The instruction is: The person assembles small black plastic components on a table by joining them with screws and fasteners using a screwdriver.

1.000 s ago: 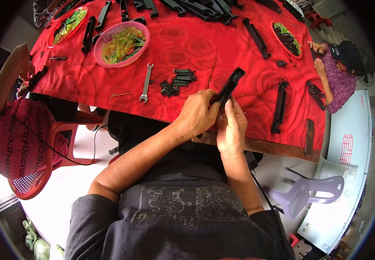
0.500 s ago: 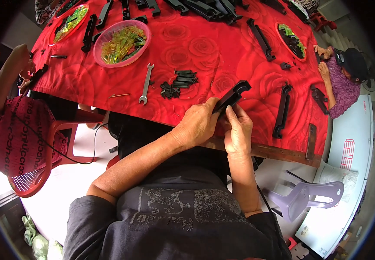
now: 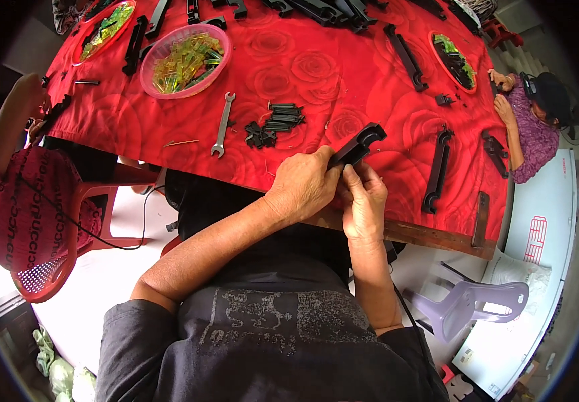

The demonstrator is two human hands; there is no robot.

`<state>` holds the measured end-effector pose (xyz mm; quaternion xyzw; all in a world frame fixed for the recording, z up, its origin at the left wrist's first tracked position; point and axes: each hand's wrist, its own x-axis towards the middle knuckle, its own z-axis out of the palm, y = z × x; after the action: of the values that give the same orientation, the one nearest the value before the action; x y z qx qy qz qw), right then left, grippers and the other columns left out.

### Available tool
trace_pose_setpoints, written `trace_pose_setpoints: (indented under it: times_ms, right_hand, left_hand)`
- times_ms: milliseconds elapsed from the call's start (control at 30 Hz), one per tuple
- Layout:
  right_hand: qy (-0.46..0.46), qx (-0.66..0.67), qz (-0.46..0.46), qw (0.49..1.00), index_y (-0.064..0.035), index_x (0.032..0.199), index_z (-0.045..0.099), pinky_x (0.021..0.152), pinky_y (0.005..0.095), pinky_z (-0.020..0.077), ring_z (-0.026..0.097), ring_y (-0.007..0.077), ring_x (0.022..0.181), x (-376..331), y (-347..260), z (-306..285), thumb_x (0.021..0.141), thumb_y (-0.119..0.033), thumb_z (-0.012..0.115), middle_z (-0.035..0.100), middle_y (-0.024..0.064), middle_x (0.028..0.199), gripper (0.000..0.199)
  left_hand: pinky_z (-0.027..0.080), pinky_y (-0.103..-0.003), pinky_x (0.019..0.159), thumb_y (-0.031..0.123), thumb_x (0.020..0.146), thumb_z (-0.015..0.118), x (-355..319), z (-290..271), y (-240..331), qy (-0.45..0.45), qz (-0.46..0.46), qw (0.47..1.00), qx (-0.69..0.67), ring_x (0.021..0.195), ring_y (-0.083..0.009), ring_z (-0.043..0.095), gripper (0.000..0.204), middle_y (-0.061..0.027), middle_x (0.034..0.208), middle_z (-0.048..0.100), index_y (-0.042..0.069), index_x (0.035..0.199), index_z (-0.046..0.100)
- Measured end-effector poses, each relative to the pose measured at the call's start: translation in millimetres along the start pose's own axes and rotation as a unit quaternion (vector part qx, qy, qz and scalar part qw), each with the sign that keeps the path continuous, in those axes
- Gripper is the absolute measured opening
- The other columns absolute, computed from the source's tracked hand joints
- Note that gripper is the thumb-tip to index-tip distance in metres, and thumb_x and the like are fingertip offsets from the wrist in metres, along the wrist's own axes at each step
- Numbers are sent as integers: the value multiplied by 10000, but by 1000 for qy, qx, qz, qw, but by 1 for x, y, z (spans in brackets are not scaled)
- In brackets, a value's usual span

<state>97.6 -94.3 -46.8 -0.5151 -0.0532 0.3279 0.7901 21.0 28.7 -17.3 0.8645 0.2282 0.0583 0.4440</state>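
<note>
Over the table's near edge I hold a long black plastic part (image 3: 359, 143) with a curved, notched end that points away to the right. My left hand (image 3: 305, 182) is closed around its near end and hides that portion. My right hand (image 3: 364, 204) pinches at the part's underside, thumb and fingers together; whether a small piece is between them cannot be seen. Just beyond my hands lie a pile of short black strips (image 3: 284, 118) and some small black clips (image 3: 260, 136). To their left is a metal open-end wrench (image 3: 223, 126). A similar black part (image 3: 438, 171) rests to the right.
A red rose-patterned cloth (image 3: 269, 74) covers the table. A pink bowl (image 3: 199, 90) holds yellow-green translucent pieces. More black parts (image 3: 323, 12) are heaped at the far side. Co-workers sit left (image 3: 31, 194) and right (image 3: 537, 147). A grey plastic chair (image 3: 457, 311) stands at lower right.
Both hands stay on the black part with only a slight shift, and the right thumb has moved a little along it. The view has tilted slightly.
</note>
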Motion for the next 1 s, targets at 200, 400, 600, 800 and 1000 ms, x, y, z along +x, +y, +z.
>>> trace_pose_setpoints:
  times_ms: [200,400,600,800,1000]
  right_hand:
    - [-11,19,21,1000,15,1160,634,851,261,533,636,118,935,0,0,-3,918,-14,680,672,48,1069,249]
    - [-9,37,26,999,18,1163,634,860,266,528,635,126,934,-1,-2,-1,916,-10,681,671,53,1068,254]
    - [-1,-7,-3,1000,21,1157,640,869,247,500,621,105,942,-1,1,2,909,1,684,675,48,1059,253]
    - [-22,-31,-23,999,-21,1129,635,840,318,543,645,152,922,3,-1,0,945,-87,668,669,43,1038,198]
    - [-22,-32,-20,999,-27,1155,636,866,334,536,635,147,964,0,-3,1,955,-95,656,668,40,1067,212]
  left_hand:
    - [493,-578,686,244,952,521,1,4,-3,1,0,1000,3,746,-480,643,265,-278,740,647,-1,1043,562]
    - [497,-571,691,198,933,532,1,4,-7,22,47,997,-54,750,-480,641,276,-277,763,651,16,1137,567]
    - [506,-545,710,174,916,551,2,4,-15,48,90,992,-73,788,-469,646,287,-278,815,661,10,1148,590]
    - [529,-483,709,91,896,536,-3,-5,-12,-3,59,995,-83,864,-452,659,361,-288,916,666,-35,1233,553]
    - [523,-474,696,55,875,522,-5,-7,-14,3,98,992,-79,845,-451,663,381,-294,891,659,-53,1239,544]
